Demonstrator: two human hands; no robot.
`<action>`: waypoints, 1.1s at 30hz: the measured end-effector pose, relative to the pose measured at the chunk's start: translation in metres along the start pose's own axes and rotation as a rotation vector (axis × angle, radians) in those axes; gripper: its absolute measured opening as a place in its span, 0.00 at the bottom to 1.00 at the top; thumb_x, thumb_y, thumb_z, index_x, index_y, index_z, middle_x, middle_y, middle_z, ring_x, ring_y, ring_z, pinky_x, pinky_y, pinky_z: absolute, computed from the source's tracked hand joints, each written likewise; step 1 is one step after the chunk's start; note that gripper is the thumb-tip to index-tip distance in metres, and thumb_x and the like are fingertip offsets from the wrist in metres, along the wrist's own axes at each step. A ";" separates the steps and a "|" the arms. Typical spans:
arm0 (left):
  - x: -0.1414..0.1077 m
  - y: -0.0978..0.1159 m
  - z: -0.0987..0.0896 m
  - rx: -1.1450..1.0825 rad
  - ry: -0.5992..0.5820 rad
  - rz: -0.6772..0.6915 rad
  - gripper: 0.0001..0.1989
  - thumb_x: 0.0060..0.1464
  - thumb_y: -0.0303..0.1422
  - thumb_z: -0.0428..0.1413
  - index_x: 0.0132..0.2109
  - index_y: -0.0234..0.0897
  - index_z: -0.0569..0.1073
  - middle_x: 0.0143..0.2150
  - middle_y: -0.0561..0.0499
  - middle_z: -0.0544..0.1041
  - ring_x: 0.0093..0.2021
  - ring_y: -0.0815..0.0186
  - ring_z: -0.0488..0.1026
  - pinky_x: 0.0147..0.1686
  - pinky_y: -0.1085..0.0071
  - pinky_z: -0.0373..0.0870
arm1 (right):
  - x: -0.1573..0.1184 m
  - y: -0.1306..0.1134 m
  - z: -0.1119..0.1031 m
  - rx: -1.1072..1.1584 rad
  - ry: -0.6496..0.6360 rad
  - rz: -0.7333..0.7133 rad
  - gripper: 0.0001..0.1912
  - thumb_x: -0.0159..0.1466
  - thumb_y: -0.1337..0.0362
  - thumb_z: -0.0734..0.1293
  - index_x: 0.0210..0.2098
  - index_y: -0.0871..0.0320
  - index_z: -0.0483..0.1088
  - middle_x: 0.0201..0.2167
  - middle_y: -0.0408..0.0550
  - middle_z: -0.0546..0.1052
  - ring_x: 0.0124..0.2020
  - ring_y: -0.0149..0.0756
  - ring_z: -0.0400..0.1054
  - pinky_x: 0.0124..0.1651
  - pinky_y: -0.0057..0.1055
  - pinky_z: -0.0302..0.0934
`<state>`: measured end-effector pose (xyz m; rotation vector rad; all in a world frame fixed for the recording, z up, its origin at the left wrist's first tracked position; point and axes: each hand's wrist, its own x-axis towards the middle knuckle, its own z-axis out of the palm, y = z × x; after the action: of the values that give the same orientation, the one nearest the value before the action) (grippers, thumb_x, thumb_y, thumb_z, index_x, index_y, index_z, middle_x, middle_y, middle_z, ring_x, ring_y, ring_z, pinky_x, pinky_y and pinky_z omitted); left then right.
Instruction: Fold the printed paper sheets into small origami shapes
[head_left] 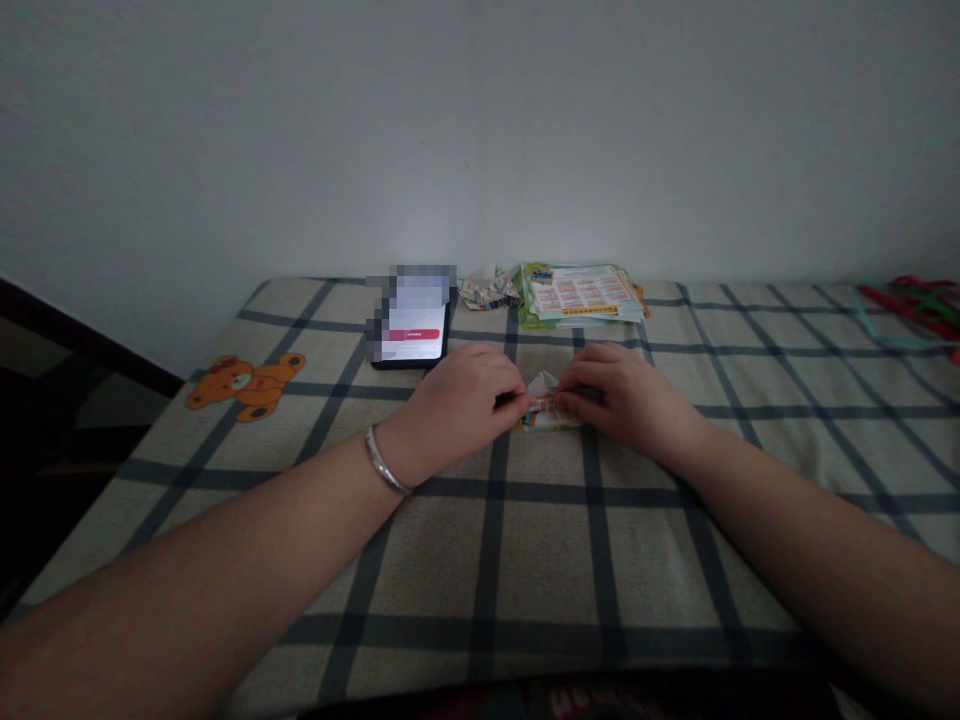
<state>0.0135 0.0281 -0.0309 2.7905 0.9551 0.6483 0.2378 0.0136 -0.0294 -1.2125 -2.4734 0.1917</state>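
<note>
A small printed sheet of paper (553,415), partly folded with a pointed top, lies on the checked cloth between my hands. My left hand (472,395), with a silver bangle at the wrist, pinches its left side between thumb and forefinger. On the right side, my right hand (626,395) pinches the same paper. The fingertips of both hands cover parts of the folds. Just beyond them sit a folded paper piece (489,290) and a stack of printed sheets (577,295).
A phone (412,315) with its screen lit lies beyond my left hand. To the left is a flat orange bear figure (246,385). Red and green strips (919,305) lie at the far right. The checked cloth (540,560) covers the table, which meets a pale wall (480,130).
</note>
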 end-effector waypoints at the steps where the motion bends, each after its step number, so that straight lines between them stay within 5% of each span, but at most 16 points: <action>1: 0.000 0.000 0.001 0.000 0.003 -0.005 0.09 0.60 0.32 0.56 0.33 0.33 0.76 0.35 0.50 0.77 0.40 0.65 0.72 0.48 0.65 0.66 | 0.001 0.000 0.001 0.013 0.004 0.014 0.09 0.66 0.62 0.65 0.34 0.59 0.76 0.34 0.49 0.72 0.36 0.36 0.66 0.37 0.32 0.58; 9: 0.000 0.004 0.002 0.064 0.081 -0.094 0.08 0.58 0.31 0.58 0.31 0.34 0.74 0.37 0.49 0.76 0.46 0.60 0.69 0.50 0.62 0.66 | 0.002 -0.003 0.000 0.060 0.014 0.069 0.07 0.64 0.64 0.66 0.31 0.59 0.74 0.32 0.46 0.71 0.32 0.33 0.64 0.33 0.29 0.55; 21: -0.001 0.005 0.003 0.143 0.029 -0.173 0.07 0.57 0.32 0.59 0.32 0.35 0.72 0.37 0.48 0.74 0.45 0.58 0.68 0.47 0.61 0.66 | 0.001 0.000 0.003 0.122 0.070 0.131 0.05 0.61 0.64 0.71 0.29 0.58 0.74 0.29 0.43 0.73 0.28 0.29 0.64 0.30 0.27 0.54; 29: -0.002 0.004 0.003 0.179 0.023 -0.147 0.06 0.58 0.32 0.58 0.35 0.34 0.72 0.38 0.48 0.73 0.45 0.58 0.68 0.47 0.60 0.67 | 0.001 -0.003 0.004 0.100 0.059 0.123 0.04 0.61 0.66 0.69 0.29 0.58 0.72 0.30 0.44 0.71 0.29 0.30 0.64 0.31 0.27 0.55; 33: -0.001 0.002 0.004 0.185 0.023 -0.007 0.02 0.59 0.28 0.56 0.40 0.35 0.73 0.41 0.49 0.74 0.46 0.59 0.68 0.49 0.61 0.68 | 0.001 -0.004 0.004 0.094 0.054 0.127 0.04 0.61 0.68 0.69 0.30 0.59 0.72 0.31 0.45 0.70 0.30 0.31 0.64 0.32 0.28 0.55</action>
<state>0.0152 0.0256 -0.0342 2.9428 1.0814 0.6221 0.2326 0.0120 -0.0321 -1.3175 -2.3154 0.3022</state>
